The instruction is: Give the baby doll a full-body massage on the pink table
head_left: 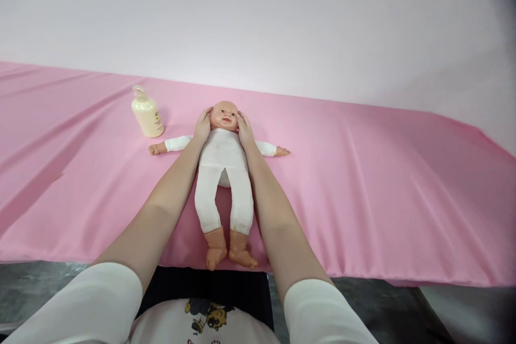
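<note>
A baby doll [223, 150] in a white cloth suit lies face up, its arms spread and its feet towards me. Against the left side of its head rests my left hand [203, 124], fingers stretched along the head. My right hand [244, 128] lies on the other side in the same way, so the head sits between both palms. Neither hand is closed into a grip; some fingertips are hidden beside the head. To the left of the doll stands a pump bottle [147, 116] of pale yellow liquid, upright and apart from my hands.
A pink cloth [363, 199] with folds covers the table. Behind it rises a plain white wall [258, 21]. The cloth's front edge runs close to the doll's feet, with a grey floor [36, 285] below.
</note>
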Available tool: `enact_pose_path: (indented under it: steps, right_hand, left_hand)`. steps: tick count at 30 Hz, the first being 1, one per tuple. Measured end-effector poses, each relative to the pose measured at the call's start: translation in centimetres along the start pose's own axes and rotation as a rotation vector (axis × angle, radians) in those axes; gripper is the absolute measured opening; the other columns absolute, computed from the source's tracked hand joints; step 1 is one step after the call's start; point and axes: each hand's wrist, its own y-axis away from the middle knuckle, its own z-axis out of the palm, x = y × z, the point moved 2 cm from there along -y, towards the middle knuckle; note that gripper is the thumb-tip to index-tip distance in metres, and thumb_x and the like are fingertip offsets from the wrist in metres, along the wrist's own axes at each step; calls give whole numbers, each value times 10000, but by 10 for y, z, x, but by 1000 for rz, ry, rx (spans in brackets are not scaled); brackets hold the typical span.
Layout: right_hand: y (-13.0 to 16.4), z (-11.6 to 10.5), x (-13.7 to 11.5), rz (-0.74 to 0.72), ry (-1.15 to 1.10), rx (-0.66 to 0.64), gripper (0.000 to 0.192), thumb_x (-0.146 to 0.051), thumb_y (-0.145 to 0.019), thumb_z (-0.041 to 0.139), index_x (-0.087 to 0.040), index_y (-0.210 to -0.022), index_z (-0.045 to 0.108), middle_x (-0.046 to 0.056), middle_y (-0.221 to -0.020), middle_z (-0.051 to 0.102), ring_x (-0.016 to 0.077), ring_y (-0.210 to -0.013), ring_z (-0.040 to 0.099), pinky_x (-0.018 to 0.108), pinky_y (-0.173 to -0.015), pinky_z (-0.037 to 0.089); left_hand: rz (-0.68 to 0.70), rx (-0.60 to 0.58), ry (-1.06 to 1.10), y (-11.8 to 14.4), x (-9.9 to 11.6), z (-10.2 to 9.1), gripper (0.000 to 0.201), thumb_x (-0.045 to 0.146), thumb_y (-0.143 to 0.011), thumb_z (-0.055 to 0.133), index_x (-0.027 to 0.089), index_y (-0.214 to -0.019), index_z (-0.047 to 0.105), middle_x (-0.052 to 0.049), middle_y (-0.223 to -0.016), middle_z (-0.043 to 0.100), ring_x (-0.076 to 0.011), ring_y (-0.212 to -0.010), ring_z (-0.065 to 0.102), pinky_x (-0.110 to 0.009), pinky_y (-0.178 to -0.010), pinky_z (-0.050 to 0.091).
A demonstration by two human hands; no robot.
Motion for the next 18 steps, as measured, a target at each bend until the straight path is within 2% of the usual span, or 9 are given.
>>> enact_pose_path:
  steps: [2,7,10,15,18]
  right_hand:
    - [1,0,-2,8,-6,36,643,-639,-880,501,-273,-1409,491,63,-1471,595,216,-1339,588,456,-1148,499]
    - [6,-2,-8,88,-2,7,641,-580,-906,494,-255,-1458,460,81,-1389,661,241,-1208,673,485,-1097,541]
    - [7,-3,-11,68,-7,12,623,-583,-896,522,-260,-1427,491,72,-1469,606,237,-1258,648,465,-1108,538]
    - [7,-1,-10,8,1,-15,811,-722,-814,600,-244,-1453,457,104,-1505,569,251,-1360,584,432,-1143,512]
    - [6,-2,-8,-17,7,-29,903,-724,-758,677,-222,-1469,434,132,-1497,567,255,-1354,591,429,-1167,489]
  left_hand:
    - [-25,7,17,0,1,0,434,445,-967,480,138,-1249,600,-155,-1406,641,-264,-1388,553,-420,-1224,388]
    - [-16,8,21,2,3,3,450,489,-953,538,151,-1247,578,-164,-1415,624,-265,-1374,564,-399,-1191,429]
    - [3,-18,-8,5,5,6,535,543,-906,631,180,-1287,533,-155,-1466,572,-259,-1419,516,-384,-1221,385]
    - [12,-81,-30,10,9,7,726,573,-802,758,208,-1358,467,-167,-1533,494,-298,-1469,447,-418,-1238,358]
    - [12,-99,-33,10,9,6,805,568,-760,796,208,-1388,445,-172,-1550,467,-305,-1476,433,-421,-1237,359]
